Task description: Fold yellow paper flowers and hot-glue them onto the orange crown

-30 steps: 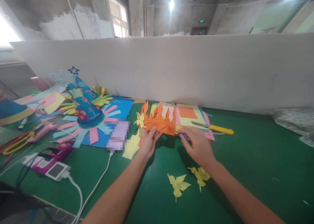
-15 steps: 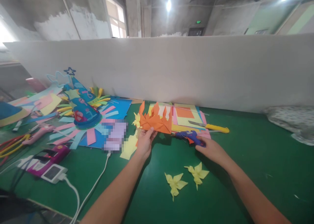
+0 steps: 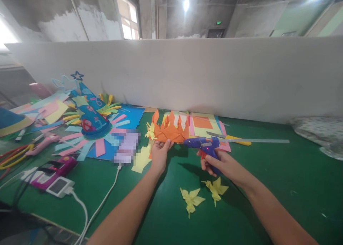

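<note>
An orange folded-paper crown [image 3: 171, 132] with pointed tips is pinched along its lower edge by my left hand [image 3: 160, 153]. A yellow paper flower [image 3: 150, 130] sits at the crown's left end. My right hand [image 3: 218, 162] is wrapped around the handle of a blue hot glue gun [image 3: 205, 145], its nozzle at the crown's lower right, whether touching I cannot tell. A clear glue stick [image 3: 257, 141] juts out of the gun's back, and a red light glows on its body. Two more yellow folded-paper flowers [image 3: 191, 201] lie on the green table below my hands.
Behind the gun lie a yellow-handled knife [image 3: 238, 140] and coloured paper sheets [image 3: 200, 122]. To the left are blue party hats [image 3: 92, 121], a blurred phone [image 3: 125, 148] on a white cable, a magenta power strip [image 3: 53, 175] and a pink glue gun [image 3: 44, 145]. A white partition [image 3: 187, 73] stands behind.
My right hand has lifted the glue gun from the table and wrapped round its handle. The nozzle is now by the crown's lower right corner. My left hand and the crown have barely moved.
</note>
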A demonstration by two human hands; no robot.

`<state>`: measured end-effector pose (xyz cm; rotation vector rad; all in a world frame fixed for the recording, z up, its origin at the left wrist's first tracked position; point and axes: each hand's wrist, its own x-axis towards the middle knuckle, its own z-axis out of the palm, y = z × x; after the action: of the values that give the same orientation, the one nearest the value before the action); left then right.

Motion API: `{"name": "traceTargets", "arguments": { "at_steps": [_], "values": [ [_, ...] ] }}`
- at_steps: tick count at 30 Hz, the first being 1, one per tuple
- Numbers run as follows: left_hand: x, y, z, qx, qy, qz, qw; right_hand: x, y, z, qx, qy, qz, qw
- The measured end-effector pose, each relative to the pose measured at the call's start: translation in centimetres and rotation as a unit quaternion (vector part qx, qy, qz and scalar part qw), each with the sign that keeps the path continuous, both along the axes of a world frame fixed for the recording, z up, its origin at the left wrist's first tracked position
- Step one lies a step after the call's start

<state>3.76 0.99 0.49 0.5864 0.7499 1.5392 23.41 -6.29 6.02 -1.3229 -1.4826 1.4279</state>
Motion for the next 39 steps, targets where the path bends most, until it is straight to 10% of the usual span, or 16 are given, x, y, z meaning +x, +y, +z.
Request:
{"name": "traceTargets", "arguments": {
  "at_steps": [14, 39],
  "values": [
    [0.1, -0.3, 0.4, 0.018, 0.01, 0.011, 1.0, -3.7, 1.2, 0.1, 0.217, -0.27, -0.067, 0.936],
    [0.0, -0.1, 0.3, 0.005, -0.006, 0.008, 1.0, -3.1, 1.4, -0.6, 0.233, -0.314, -0.072, 0.918]
  ]
}}
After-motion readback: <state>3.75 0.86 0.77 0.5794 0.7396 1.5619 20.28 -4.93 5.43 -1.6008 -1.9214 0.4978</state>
